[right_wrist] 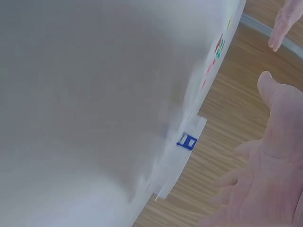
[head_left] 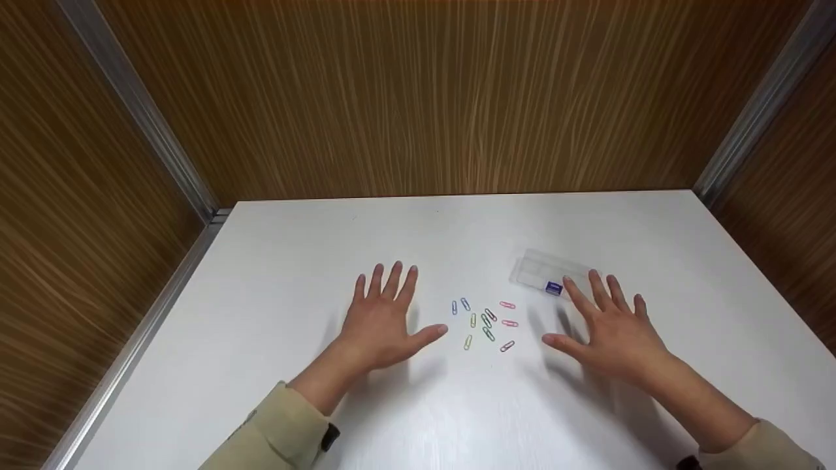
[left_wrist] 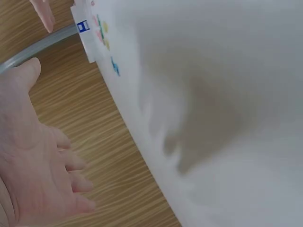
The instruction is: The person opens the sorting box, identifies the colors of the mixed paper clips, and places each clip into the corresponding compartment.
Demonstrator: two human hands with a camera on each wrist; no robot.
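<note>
My left hand (head_left: 381,323) hovers with spread fingers over the white table, left of several small coloured paper clips (head_left: 488,333). On the other side of the clips my right hand (head_left: 617,336) is likewise spread and holds nothing, its shadow falling on the table beneath. The clips lie loose in a cluster: blue, yellow, green, pink and dark red. Behind them and to the right lies a flat clear plastic box (head_left: 545,269) with a blue label (head_left: 553,288). My right fingers overlap its right end in the head view. In the right wrist view the box (right_wrist: 173,163) appears beyond the palm.
The white tabletop (head_left: 281,261) runs back to a wood-grain panel (head_left: 418,98). More wood-grain panels stand at the left (head_left: 85,215) and right (head_left: 784,170), with metal strips (head_left: 140,104) along the corners.
</note>
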